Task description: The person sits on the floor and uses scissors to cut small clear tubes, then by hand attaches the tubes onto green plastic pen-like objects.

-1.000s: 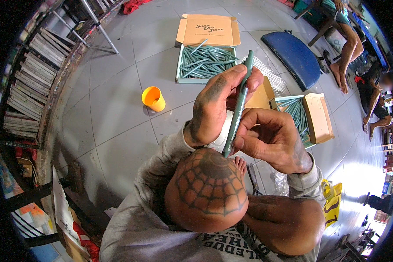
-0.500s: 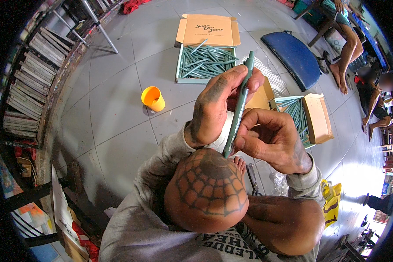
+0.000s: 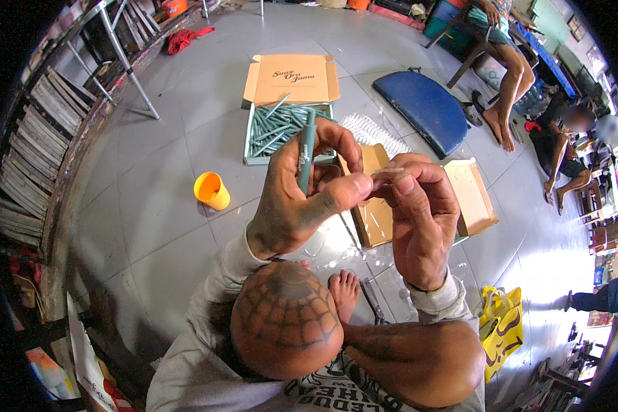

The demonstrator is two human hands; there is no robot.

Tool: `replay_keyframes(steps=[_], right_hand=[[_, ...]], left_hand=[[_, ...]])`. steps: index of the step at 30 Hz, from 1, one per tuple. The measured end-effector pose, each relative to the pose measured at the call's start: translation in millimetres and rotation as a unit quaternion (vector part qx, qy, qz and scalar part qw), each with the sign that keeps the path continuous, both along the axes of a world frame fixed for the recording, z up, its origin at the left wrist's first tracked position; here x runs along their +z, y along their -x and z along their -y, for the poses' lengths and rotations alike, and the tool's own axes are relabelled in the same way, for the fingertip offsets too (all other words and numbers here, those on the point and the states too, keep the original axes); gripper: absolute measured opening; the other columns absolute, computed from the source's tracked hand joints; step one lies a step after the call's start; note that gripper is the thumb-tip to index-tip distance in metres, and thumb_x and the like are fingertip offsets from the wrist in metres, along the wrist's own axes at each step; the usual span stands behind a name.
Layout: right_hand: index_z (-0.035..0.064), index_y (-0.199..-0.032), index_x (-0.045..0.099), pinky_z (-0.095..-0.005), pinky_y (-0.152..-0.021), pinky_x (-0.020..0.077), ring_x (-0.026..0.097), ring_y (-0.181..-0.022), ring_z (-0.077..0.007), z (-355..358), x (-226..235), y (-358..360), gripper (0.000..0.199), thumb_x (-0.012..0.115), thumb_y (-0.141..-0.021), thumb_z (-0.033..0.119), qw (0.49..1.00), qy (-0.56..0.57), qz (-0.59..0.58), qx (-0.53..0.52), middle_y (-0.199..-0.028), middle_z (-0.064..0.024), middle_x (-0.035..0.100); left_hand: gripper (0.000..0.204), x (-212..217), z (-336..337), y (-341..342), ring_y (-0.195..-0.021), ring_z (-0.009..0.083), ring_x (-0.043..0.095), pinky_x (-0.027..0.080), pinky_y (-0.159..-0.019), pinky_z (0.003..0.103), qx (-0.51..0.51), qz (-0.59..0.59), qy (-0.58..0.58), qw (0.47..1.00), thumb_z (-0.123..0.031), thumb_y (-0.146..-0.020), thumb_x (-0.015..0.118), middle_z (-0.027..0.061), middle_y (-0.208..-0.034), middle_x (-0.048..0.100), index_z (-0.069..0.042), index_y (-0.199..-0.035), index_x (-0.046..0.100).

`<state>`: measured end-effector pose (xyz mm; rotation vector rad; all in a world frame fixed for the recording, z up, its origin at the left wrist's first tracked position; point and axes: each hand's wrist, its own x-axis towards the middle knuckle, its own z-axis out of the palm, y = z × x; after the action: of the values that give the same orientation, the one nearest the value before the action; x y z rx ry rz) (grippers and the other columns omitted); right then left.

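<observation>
My left hand (image 3: 285, 206) has a green pen (image 3: 306, 158) held upright in its curled fingers, with print along the barrel. Its thumb and forefinger reach across to my right hand (image 3: 426, 226). Between the right thumb and forefinger is a small, thin, translucent strip (image 3: 389, 172), too small to name surely; the left thumb tip meets or nearly meets its end. Beyond my hands an open cardboard box (image 3: 292, 79) is full of similar green pens (image 3: 278, 127). A second open box (image 3: 376, 226) lies partly hidden behind my right hand.
An orange-yellow cup (image 3: 211, 191) stands on the tiled floor at left. A blue cushion (image 3: 422, 103) and a pile of clear-white pieces (image 3: 374, 134) lie farther off. A yellow bag (image 3: 502, 329) is at right. Other people sit at the far right; a metal stand (image 3: 127, 65) is far left.
The pen has moved from between both hands into the left hand's curled fingers. My right hand has let go of it and now pinches a translucent strip. The view has shifted.
</observation>
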<state>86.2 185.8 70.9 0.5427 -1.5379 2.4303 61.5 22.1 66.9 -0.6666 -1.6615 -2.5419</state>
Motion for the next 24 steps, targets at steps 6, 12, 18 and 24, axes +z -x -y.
replay_keyframes(steps=[6,12,18,24], right_hand=[[-0.0018,-0.103,0.062,-0.034,-0.082,0.0542,0.063,-0.092,-0.0184,-5.9,3.8,-2.7,0.007,0.062,-0.097,0.002,1.0,0.005,-0.005,-0.01,-0.102,-0.0118,0.062],[-0.001,-0.107,0.061,-0.0362,-0.096,0.0494,0.064,-0.103,-0.0202,-14.4,-3.0,-3.7,0.015,0.062,-0.098,0.011,0.999,-0.047,-0.005,-0.009,-0.116,-0.0116,0.057],[-0.0011,-0.11,0.064,-0.0319,-0.09,0.0496,0.061,-0.1,-0.0168,-14.3,-0.1,-3.3,0.015,0.064,-0.096,0.005,0.998,-0.043,0.045,-0.013,-0.111,-0.0094,0.063],[-0.0003,-0.102,0.064,-0.0338,-0.086,0.0523,0.066,-0.09,-0.0194,-120.8,-117.1,-20.7,0.016,0.051,-0.101,0.01,0.886,-0.402,0.187,-0.134,-0.1,-0.0122,0.068]], left_hand=[[0.04,-1.4,-8.1,1.4,-0.068,-0.001,0.046,0.034,-0.053,0.012,0.024,-0.02,0.025,0.999,-0.012,-0.08,0.078,0.0045,-0.098,0.062,-0.003,-0.109,0.052],[0.044,0.7,-19.3,0.8,-0.066,-0.0023,0.049,0.033,-0.052,0.011,0.032,-0.016,0.007,0.999,-0.011,-0.078,0.08,0.005,-0.095,0.065,-0.003,-0.111,0.052],[0.052,11.8,-19.9,0.9,-0.063,-0.0021,0.049,0.035,-0.053,0.011,0.017,0.032,-0.015,0.999,-0.009,-0.08,0.079,0.0081,-0.094,0.067,0.0,-0.118,0.046],[0.053,40.6,-14.1,19.4,-0.058,-0.0037,0.043,0.037,-0.053,0.012,-0.013,-0.021,0.087,0.996,-0.007,-0.079,0.078,0.0126,-0.094,0.066,0.001,-0.118,0.043]])
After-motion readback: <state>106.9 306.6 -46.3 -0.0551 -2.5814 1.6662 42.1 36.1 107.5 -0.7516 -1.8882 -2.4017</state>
